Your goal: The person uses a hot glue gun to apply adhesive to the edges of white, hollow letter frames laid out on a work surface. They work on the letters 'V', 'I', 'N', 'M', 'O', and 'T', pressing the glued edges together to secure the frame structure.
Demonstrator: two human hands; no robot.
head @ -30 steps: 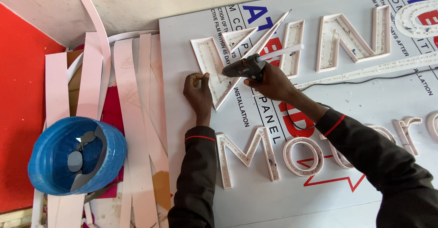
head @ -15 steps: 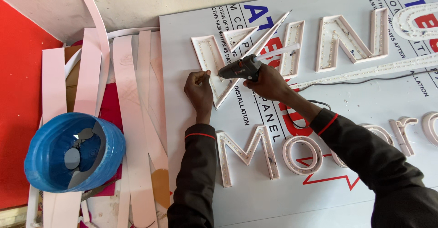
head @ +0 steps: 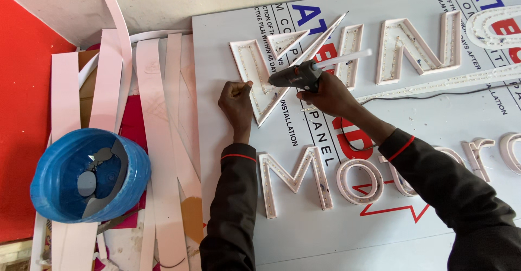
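A dark glue gun (head: 296, 77) is clamped in the right hand (head: 332, 93), fingers wrapped round its handle, white stick jutting out behind, nozzle held over the white V letter (head: 260, 75) on the grey panel (head: 380, 233). The left hand (head: 236, 101) is curled shut, fingers pressed on the V's left edge. Pale strips (head: 157, 119) and a blue tub (head: 89, 176) are seen left of the fingers.
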